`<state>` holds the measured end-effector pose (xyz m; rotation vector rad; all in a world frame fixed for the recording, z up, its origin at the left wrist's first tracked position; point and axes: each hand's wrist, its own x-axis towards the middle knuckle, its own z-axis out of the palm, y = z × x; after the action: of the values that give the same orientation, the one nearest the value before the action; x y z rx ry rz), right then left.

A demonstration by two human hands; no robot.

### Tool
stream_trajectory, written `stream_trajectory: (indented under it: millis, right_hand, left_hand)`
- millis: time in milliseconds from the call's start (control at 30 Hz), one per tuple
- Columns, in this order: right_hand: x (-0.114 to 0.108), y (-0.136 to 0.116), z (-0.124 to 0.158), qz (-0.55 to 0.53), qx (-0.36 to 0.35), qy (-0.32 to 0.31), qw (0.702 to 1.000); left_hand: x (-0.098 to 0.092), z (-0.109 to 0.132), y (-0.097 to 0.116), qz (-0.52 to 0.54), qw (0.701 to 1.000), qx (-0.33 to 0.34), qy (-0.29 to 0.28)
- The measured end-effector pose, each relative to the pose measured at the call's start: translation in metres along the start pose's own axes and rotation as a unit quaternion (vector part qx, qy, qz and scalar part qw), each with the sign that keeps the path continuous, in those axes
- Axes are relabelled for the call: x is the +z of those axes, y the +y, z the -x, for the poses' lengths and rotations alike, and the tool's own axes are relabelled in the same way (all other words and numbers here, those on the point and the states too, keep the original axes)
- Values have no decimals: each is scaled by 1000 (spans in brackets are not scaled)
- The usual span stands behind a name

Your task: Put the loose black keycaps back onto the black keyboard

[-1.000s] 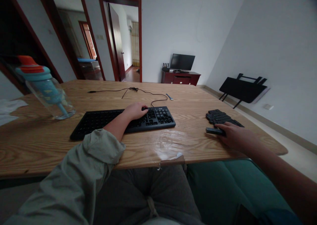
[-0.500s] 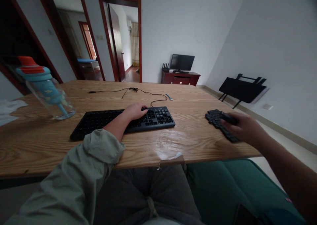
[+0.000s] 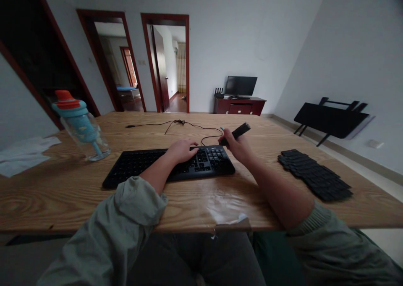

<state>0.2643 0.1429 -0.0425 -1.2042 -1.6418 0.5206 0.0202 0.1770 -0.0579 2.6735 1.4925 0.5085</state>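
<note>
A black keyboard (image 3: 138,165) lies in the middle of the wooden table (image 3: 63,189). My left hand (image 3: 181,150) rests on its right half, fingers spread flat over the keys. My right hand (image 3: 238,145) hovers above the keyboard's right end, closed around a long black bar-shaped key (image 3: 241,131) that points up and to the right. A pile of loose black keycaps (image 3: 315,174) sits on the table at the right, apart from both hands.
A clear bottle with a blue and orange lid (image 3: 80,124) stands at the left. White paper (image 3: 22,153) lies at the far left edge. The keyboard's cable (image 3: 176,124) trails across the back of the table. A small pale tool (image 3: 222,129) lies behind my right hand.
My right hand lifted the long black key from beside the keycap pile and carried it left to the keyboard's right end. The left hand stayed on the keys. The view shifted slightly.
</note>
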Motion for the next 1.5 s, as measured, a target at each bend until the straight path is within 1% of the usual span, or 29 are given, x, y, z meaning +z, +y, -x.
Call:
stream_trajectory:
  millis: [67, 133, 267, 333, 400, 467, 567, 633, 833, 933, 1300, 1500]
  right_hand:
    - [7, 16, -2, -3, 17, -30, 999]
    - [2, 24, -1, -13, 26, -32, 999]
    - [-16, 23, 4, -18, 40, -7, 999]
    - [-19, 22, 6, -14, 43, -11, 999]
    - [-16, 24, 8, -6, 43, -26, 999]
    - [-10, 25, 11, 15, 33, -50, 998]
    - [-3, 23, 15, 32, -1, -83, 996]
    - [0, 21, 17, 27, -20, -90, 995]
    - [1, 21, 15, 30, -50, -63, 996]
    - [1, 23, 14, 42, -63, -69, 995]
    - [1, 23, 16, 44, -61, -46, 996]
    - [2, 27, 16, 70, -61, -63, 994]
  left_hand:
    - [-3, 2, 7, 6, 999, 34, 34]
    - [-5, 3, 17, 19, 996, 77, 48]
    - [-3, 9, 38, 41, 990, 132, 24]
    - [0, 12, 45, 53, 989, 141, 5]
    - [2, 14, 49, 64, 988, 141, -7]
    - [4, 14, 50, 70, 987, 142, -15]
    - [5, 13, 48, 69, 986, 149, -22]
    - [5, 13, 47, 66, 986, 151, -21]
    - [6, 13, 46, 59, 985, 164, -10]
    - [6, 13, 46, 60, 983, 171, -3]
    - [5, 14, 45, 60, 981, 182, 3]
    - [5, 13, 45, 57, 982, 181, -1]
